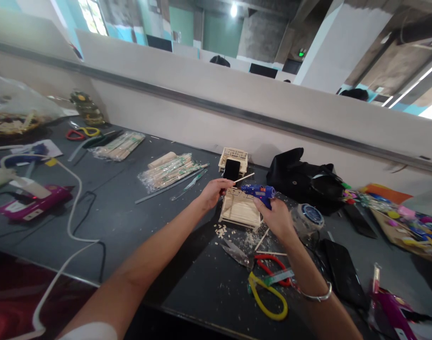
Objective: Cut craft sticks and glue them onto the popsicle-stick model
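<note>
My right hand is wrapped round a blue hot glue gun, its nozzle pointing left. My left hand pinches a thin wooden stick that slants up to the right, close to the nozzle. Under both hands sits a small model built of wooden sticks, with a slatted flat surface. Behind it stands another stick model with a lattice back, and a dark phone leans against it. Small wood offcuts lie in front.
Red-and-yellow-handled scissors lie open near the front edge. Bagged sticks are at left, a black bag and a tape roll at right. A purple power strip with a white cable sits far left. A low partition backs the table.
</note>
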{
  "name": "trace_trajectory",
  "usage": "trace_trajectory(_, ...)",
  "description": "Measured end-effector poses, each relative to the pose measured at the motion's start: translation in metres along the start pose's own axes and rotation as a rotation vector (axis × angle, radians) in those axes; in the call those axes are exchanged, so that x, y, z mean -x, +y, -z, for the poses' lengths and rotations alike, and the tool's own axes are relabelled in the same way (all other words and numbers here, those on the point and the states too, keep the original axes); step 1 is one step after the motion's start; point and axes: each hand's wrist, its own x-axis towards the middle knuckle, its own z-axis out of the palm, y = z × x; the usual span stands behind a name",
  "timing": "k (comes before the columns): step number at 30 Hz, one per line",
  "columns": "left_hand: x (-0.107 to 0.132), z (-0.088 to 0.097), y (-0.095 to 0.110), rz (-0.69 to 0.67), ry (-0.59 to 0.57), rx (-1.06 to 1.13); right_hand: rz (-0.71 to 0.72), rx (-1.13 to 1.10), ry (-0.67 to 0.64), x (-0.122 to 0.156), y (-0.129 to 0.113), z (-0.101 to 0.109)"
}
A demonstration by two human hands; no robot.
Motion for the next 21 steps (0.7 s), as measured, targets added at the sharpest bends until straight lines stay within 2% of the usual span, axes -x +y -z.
trace_trajectory(21, 0.001, -0.0006, 0.0002, -0.002, 0.0, -0.005, -0.038, -0.001, -0.008, -0.0002, 0.0027, 0.0017)
